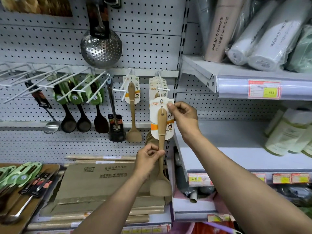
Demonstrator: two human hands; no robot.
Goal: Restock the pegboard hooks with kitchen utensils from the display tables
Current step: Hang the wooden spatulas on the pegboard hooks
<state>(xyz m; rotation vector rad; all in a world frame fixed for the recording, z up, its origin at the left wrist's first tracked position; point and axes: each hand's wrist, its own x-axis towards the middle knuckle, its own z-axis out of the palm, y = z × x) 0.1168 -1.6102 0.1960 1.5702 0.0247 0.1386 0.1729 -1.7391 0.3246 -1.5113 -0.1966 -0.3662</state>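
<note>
A light wooden spatula (161, 132) on a white and orange card hangs upright between my hands, in front of the pegboard (148, 48). My right hand (183, 117) pinches the card's upper right edge. My left hand (148, 159) grips the handle lower down. The card's hanging hole sits just below the tip of a white hook (163, 89) that carries several matching carded spatulas. One more wooden spatula (133, 112) hangs on the hook to the left.
Dark ladles (68, 122), a steel skimmer (101, 48) and other utensils hang further left; several hooks at far left are bare. Cardboard boxes (101, 179) and a tray of utensils (25, 181) lie below. Shelves with rolled goods (263, 39) stand to the right.
</note>
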